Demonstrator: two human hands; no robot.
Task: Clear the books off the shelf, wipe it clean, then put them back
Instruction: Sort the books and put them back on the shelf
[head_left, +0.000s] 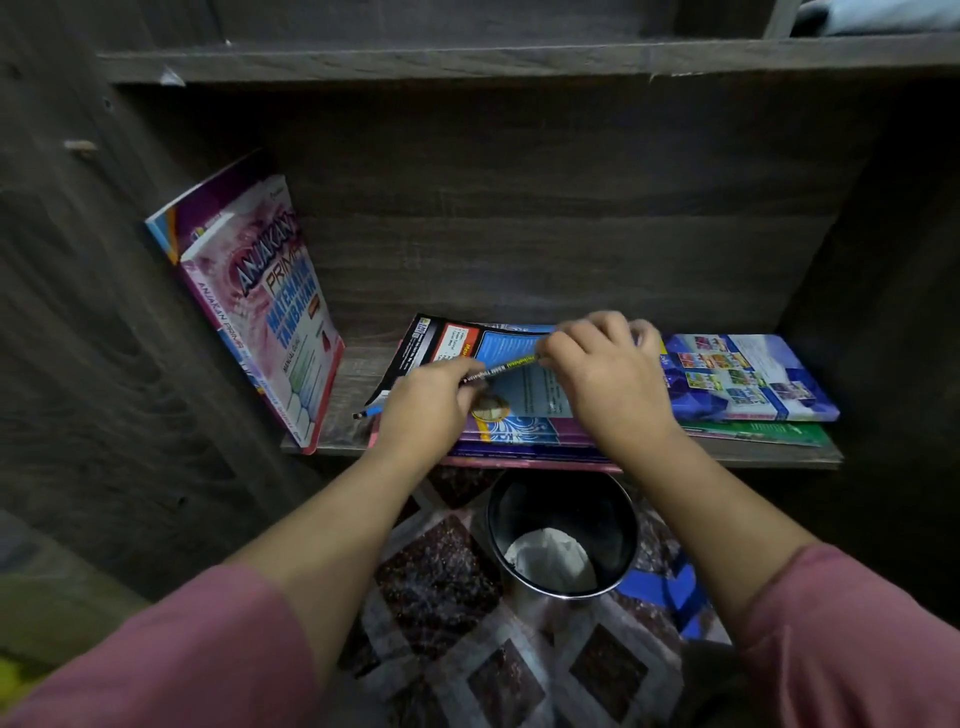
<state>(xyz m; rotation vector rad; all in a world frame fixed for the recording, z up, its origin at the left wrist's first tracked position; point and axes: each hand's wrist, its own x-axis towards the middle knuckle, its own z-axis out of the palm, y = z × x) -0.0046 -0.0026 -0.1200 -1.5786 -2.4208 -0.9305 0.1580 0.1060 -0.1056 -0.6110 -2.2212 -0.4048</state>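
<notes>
Both my hands hold a thin book (506, 365) edge-on, with its dark spine and yellow lettering facing me. My left hand (431, 410) pinches its left end and my right hand (608, 374) grips its right end. It hovers just above a stack of flat books (519, 415) in the middle of the wooden shelf (353, 374). A pink maths book (260, 312) leans against the left wall with another book behind it. A blue book (743, 379) lies flat at the right on a green book (753, 434).
A blue pencil (366, 413) lies on the shelf by my left hand. Below the shelf a black bin (563, 535) with white paper inside stands on a patterned rug (441, 582). Another shelf board (519, 60) runs above.
</notes>
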